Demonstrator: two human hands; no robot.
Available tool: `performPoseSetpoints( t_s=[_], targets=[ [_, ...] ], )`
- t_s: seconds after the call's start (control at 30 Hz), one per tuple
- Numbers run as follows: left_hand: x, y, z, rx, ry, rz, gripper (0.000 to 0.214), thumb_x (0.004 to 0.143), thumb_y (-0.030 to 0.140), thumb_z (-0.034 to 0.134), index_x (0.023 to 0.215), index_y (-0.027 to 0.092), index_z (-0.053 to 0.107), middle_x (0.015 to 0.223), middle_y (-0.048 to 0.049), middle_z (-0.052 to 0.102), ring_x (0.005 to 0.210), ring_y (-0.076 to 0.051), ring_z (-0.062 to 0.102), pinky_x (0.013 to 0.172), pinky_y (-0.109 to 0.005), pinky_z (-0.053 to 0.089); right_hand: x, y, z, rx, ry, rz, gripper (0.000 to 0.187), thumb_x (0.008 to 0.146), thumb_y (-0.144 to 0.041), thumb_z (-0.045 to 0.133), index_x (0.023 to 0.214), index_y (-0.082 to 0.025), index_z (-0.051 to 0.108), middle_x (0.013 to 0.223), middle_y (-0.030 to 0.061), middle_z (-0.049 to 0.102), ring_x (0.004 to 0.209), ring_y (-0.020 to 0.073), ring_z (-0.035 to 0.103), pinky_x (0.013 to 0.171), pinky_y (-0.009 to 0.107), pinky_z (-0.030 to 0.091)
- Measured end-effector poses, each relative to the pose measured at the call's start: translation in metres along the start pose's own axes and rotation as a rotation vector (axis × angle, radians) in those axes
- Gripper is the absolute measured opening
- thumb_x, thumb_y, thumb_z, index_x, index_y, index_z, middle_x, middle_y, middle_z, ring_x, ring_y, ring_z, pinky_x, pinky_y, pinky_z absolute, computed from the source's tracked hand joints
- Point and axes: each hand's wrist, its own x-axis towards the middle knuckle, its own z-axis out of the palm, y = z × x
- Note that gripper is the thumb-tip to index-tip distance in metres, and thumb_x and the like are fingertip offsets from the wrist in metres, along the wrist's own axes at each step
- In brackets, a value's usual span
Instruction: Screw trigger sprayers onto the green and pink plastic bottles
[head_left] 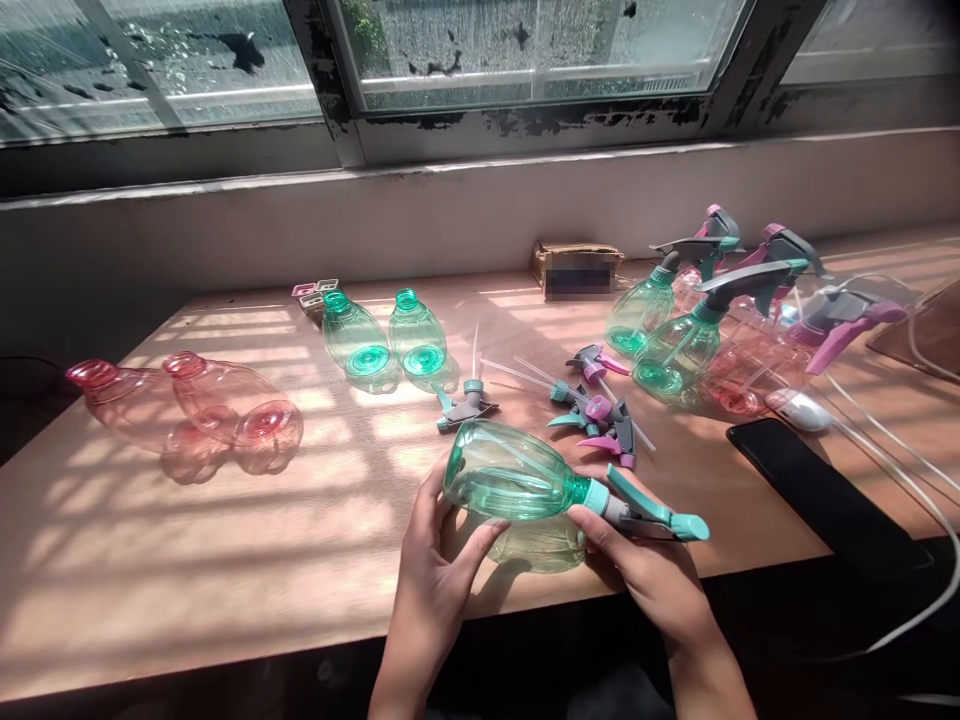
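A green see-through spray bottle (514,472) lies sideways in the air just above the table's front edge, its teal and grey spray head (652,510) pointing right. My left hand (450,545) is wrapped round the bottle's base end. At the neck, the fingers of my right hand (634,550) close on the collar below the spray head. Beyond the bottle lies a loose teal and grey spray head (471,402) with its tube pointing away. Several more loose spray heads (600,410), teal and pink, are piled to its right.
Two green bottles without heads (417,335) stand at the back. Two pink ones (225,400) are at the left. Several bottles with spray heads (679,350) crowd the right, near a black phone (821,490), white mouse (799,410) and white cables (892,460). A cardboard box (541,265) sits by the wall.
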Motion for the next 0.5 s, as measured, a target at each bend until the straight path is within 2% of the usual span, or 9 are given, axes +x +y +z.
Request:
performPoseSetpoints(
  t_s=[0.17,0.27,0.4,0.5],
  targets=[
    [-0.0025,0.0053,-0.0002,0.057,-0.027,0.012,0.065,0.086,0.039,0.083,0.142,0.029,0.050,0.141,-0.0084,0.068,0.137,-0.027,0.061,0.114,-0.039,0.050,0.0015,-0.0009,0.0022,0.023,-0.009,-0.031,0.024,0.094,-0.049,0.077,0.102,-0.026,0.073,0.079,-0.0042,0.065,0.073,0.0170,0.060,0.074,0.028,0.051],
    [-0.0047,0.0094,-0.0004,0.059,-0.049,-0.005,0.067,0.085,0.041,0.083,0.139,0.028,0.045,0.142,-0.0098,0.066,0.137,-0.028,0.060,0.112,-0.040,0.051,0.0016,-0.0006,0.0012,-0.017,-0.048,-0.106,0.026,0.095,-0.046,0.078,0.113,-0.028,0.073,0.084,-0.0024,0.071,0.079,0.0201,0.066,0.077,0.030,0.054],
    [-0.0024,0.0098,-0.0011,0.004,0.032,-0.020,0.071,0.080,0.048,0.085,0.134,0.026,0.044,0.134,-0.0117,0.068,0.129,-0.031,0.065,0.107,-0.044,0.054,0.0012,0.0010,-0.0010,-0.111,-0.066,-0.159,0.033,0.091,-0.045,0.081,0.121,-0.031,0.075,0.102,0.0003,0.077,0.091,0.0235,0.071,0.080,0.031,0.056],
    [0.0010,0.0099,-0.0016,0.033,0.032,-0.005,0.068,0.081,0.049,0.083,0.134,0.023,0.049,0.129,-0.0129,0.070,0.127,-0.033,0.066,0.107,-0.047,0.054,0.0010,-0.0014,-0.0004,-0.109,-0.122,-0.141,0.028,0.092,-0.046,0.080,0.115,-0.030,0.078,0.104,0.0009,0.079,0.096,0.0244,0.071,0.083,0.031,0.056]
  ],
)
